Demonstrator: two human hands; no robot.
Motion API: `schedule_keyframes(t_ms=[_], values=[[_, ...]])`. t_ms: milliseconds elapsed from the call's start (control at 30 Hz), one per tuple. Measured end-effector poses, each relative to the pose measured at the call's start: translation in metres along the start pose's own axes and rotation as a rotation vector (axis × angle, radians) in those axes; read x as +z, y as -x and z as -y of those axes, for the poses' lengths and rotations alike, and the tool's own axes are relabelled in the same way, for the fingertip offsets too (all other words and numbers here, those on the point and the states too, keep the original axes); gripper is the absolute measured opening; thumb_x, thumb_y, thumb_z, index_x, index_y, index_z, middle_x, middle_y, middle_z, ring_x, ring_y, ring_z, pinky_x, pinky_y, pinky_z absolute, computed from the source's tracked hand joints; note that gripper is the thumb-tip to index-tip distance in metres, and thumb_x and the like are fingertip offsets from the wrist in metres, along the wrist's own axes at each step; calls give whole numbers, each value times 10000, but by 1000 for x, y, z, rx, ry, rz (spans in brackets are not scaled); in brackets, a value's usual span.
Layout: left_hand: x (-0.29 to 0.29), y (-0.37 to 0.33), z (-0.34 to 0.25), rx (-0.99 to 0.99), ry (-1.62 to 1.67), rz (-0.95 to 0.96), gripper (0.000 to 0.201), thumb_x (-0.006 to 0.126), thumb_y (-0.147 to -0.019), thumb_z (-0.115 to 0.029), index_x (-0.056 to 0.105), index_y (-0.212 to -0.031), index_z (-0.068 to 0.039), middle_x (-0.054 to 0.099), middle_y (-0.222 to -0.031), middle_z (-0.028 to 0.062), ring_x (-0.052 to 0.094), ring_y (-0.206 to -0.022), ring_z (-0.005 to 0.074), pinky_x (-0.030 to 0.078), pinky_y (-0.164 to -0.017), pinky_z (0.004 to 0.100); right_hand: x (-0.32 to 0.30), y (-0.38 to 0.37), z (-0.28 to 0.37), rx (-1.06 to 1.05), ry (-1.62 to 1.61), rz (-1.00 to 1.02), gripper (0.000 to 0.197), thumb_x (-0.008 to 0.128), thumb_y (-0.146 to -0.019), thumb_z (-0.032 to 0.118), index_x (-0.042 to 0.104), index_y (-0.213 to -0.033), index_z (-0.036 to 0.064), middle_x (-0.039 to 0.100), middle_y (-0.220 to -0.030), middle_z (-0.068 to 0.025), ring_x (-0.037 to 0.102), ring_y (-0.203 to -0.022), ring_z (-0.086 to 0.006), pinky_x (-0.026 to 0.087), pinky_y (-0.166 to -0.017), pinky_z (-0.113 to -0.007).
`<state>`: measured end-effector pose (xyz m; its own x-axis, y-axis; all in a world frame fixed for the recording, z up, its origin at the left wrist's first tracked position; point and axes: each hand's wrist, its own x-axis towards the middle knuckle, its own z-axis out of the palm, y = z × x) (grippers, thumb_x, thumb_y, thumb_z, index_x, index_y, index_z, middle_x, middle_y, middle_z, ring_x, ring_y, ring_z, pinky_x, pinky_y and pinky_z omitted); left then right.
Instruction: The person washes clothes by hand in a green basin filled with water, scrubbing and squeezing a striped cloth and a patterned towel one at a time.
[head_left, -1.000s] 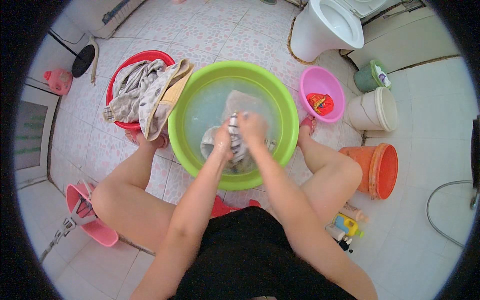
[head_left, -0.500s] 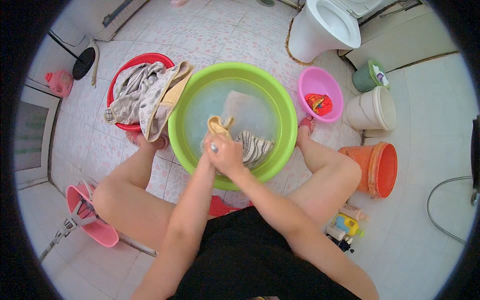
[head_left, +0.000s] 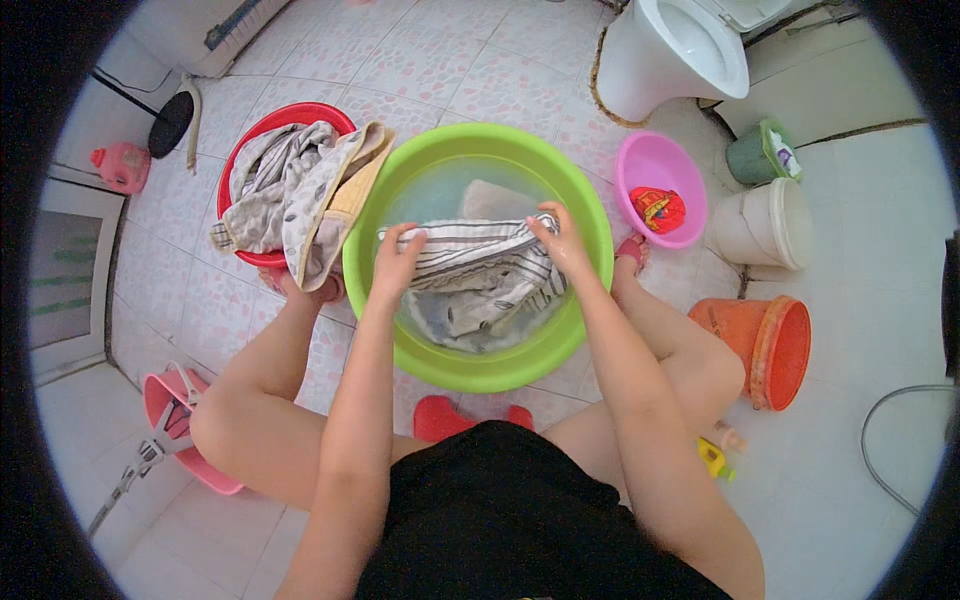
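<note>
- Squatting on a tiled bathroom floor (head_left: 450, 60), a person spreads a striped cloth (head_left: 480, 270) over a green basin (head_left: 590, 210) set between their knees.
- The left hand (head_left: 397, 262) is closed on the cloth's left top edge; the right hand (head_left: 560, 243) pinches its right top edge.
- Held well apart, the two hands pull the upper hem taut, so the fabric opens flat, likely for checking or rinsing.
- The cloth's lower half sags into the water, soaked and creased; another pale piece lies underwater behind it.
- A red basin (head_left: 320, 112) touches the green basin's left rim, heaped with grey patterned and tan laundry (head_left: 290, 190) draped over the shared edge, within easy reach.
- A small pink basin (head_left: 640, 170) on the right holds a red object (head_left: 657, 208), just beside the right forearm.
- Farther right stand a white bucket (head_left: 765, 225) and a tipped orange bucket (head_left: 770, 345); a toilet (head_left: 670, 55) sits at the top.
- A red stool (head_left: 440, 415) shows beneath the person.
</note>
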<state>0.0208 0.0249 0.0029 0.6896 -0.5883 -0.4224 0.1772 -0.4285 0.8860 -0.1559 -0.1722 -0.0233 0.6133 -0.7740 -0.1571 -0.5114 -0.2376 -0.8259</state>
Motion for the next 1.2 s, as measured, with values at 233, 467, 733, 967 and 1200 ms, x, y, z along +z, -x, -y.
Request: schedule_keyframes(t_ms=[233,467,733,967,1200], values=[[59,-7,64,388,-959,-152,573,592,-717,-329,451,-1226,-106,377,-1225,241,358,-1145,370,225,-972,538,64,30,-35,71,672,-127,450,494,-839,404,457,-1170,101,465,-1061,-186,475,-978,-341,417,-749,-463],[77,-10,121,360,-1188,-4,666,536,-736,-315,311,-1339,-144,316,-1305,225,272,-1228,374,119,-1009,582,84,44,-49,295,708,186,553,431,-844,450,421,-1232,56,462,-1150,-278,473,-1038,-413,404,-843,-477],[90,-43,171,130,-1401,409,681,538,-765,-224,237,-1355,-65,312,-1344,179,317,-1218,350,224,-1006,501,115,15,-123,648,545,475,484,382,-869,344,383,-1267,69,394,-1279,-216,396,-1169,-361,292,-985,-451],[72,-73,147,-159,-1174,602,763,553,-698,-106,183,-1365,-74,317,-1336,182,338,-1212,330,305,-973,437,109,-1,-104,445,729,712,498,420,-834,368,406,-1266,121,458,-1238,-161,436,-1144,-320,304,-981,-430],[67,-49,73,-83,-29,325,903,553,-601,36,128,-1382,-121,315,-1322,191,337,-1216,299,357,-941,372,52,-1,-15,136,-89,289,125,597,-639,110,490,-645,47,501,-616,-18,485,-611,-131,389,-549,-289]])
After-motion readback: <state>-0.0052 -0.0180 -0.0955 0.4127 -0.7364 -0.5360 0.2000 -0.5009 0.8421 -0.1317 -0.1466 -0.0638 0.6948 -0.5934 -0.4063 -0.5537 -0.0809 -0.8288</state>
